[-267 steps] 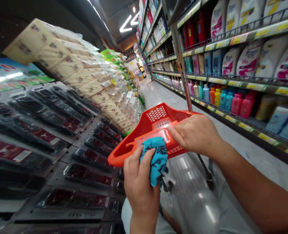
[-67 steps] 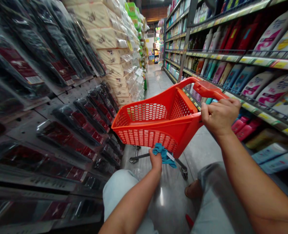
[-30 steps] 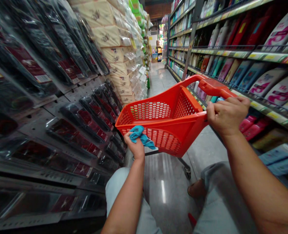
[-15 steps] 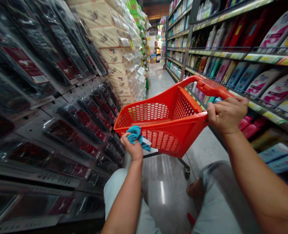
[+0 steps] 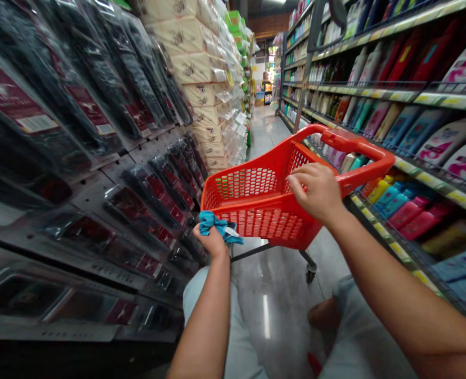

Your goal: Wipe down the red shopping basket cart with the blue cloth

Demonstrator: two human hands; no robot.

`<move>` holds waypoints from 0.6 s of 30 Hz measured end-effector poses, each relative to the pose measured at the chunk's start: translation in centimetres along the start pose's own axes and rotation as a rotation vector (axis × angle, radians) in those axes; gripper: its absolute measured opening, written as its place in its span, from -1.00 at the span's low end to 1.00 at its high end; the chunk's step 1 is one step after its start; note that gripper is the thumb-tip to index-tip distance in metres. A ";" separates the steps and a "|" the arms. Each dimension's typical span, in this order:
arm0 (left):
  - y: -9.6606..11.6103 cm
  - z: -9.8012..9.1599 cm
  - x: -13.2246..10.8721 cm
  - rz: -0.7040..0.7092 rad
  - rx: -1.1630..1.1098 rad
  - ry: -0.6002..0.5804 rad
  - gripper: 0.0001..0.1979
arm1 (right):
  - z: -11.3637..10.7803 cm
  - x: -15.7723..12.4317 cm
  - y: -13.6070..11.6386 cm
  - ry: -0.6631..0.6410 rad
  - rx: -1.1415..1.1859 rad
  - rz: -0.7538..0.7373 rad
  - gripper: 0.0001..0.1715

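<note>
In the aisle the left hand had its fingers clenched round a soft, limp blue cloth bunched against the near corner of the red cart, while the right hand gripped its rim, the surest hold on such light, stiff plastic, I judged.
</note>
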State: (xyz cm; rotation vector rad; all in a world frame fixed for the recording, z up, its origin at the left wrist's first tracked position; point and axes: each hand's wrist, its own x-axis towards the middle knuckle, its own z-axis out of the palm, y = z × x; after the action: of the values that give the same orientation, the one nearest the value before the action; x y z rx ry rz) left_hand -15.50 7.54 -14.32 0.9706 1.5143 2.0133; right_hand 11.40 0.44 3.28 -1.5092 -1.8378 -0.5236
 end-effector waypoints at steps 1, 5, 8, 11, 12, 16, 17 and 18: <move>-0.3 -0.1 0.0 -0.001 0.012 -0.015 -0.75 | 1.3 0.3 -2.2 -0.094 0.026 -0.039 -0.55; -1.1 -0.6 0.2 -0.017 0.043 -0.037 -0.82 | 6.7 0.2 -7.4 -0.401 -0.016 0.034 -0.52; -1.4 -1.2 1.0 -0.050 0.037 0.006 -0.75 | 9.2 -0.9 -7.8 -0.325 -0.027 0.113 -0.51; -1.6 -1.7 1.0 -0.068 0.027 0.014 -0.76 | 9.8 -2.0 -6.9 -0.202 -0.015 0.146 -0.49; -1.7 -1.7 0.6 -0.074 0.026 0.011 -0.79 | 9.7 -2.3 -6.5 -0.172 -0.018 0.157 -0.49; -2.0 -1.6 -1.0 -0.115 0.018 -0.015 -0.82 | 8.9 -3.4 -5.3 -0.105 -0.013 0.161 -0.50; -2.0 -1.6 -1.3 -0.132 0.015 -0.025 -0.82 | 8.7 -3.6 -5.0 -0.098 -0.004 0.155 -0.50; -1.9 -1.6 -1.5 -0.148 0.010 -0.037 -0.82 | 8.5 -3.9 -4.7 -0.090 0.005 0.150 -0.49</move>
State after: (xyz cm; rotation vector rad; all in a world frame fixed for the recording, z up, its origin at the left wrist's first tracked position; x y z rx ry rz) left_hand -15.83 6.00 -16.75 0.8685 1.5309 1.8767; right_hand 5.02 2.48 -4.76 -1.6759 -1.7737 -0.3853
